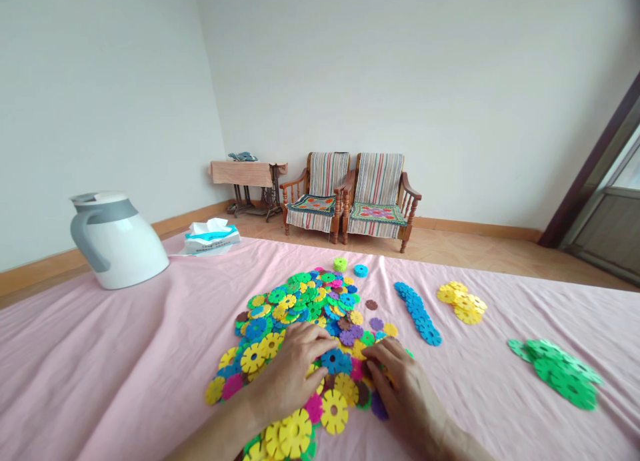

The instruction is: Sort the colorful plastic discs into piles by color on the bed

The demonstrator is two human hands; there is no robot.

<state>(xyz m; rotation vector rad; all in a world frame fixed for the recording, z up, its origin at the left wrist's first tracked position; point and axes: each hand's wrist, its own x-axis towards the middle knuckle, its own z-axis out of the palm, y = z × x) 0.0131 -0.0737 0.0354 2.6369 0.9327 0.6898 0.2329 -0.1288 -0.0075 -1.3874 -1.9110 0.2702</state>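
Observation:
A heap of flat, notched plastic flower discs [271, 345] in yellow, green, blue, pink, purple and brown lies before me. My left hand [303, 361] rests on its near part, thumb and fingers apart beside a blue disc [333, 359]. On the heap's right edge lies my right hand [400, 384], fingers loosely bent and thumb apart, by a yellow disc [359, 349]; some of its fingertips are hidden. To the right are sorted discs: an overlapping blue row [418, 313], a yellow group [463, 302] and a green group [557, 371].
A pink cloth [190, 354] covers the table. Small stacks, lime green [340, 265] and blue [361, 271], stand behind the heap. At left are a white and grey jug [131, 247] and a tissue pack [213, 238]. Two wooden armchairs [379, 181] stand beyond.

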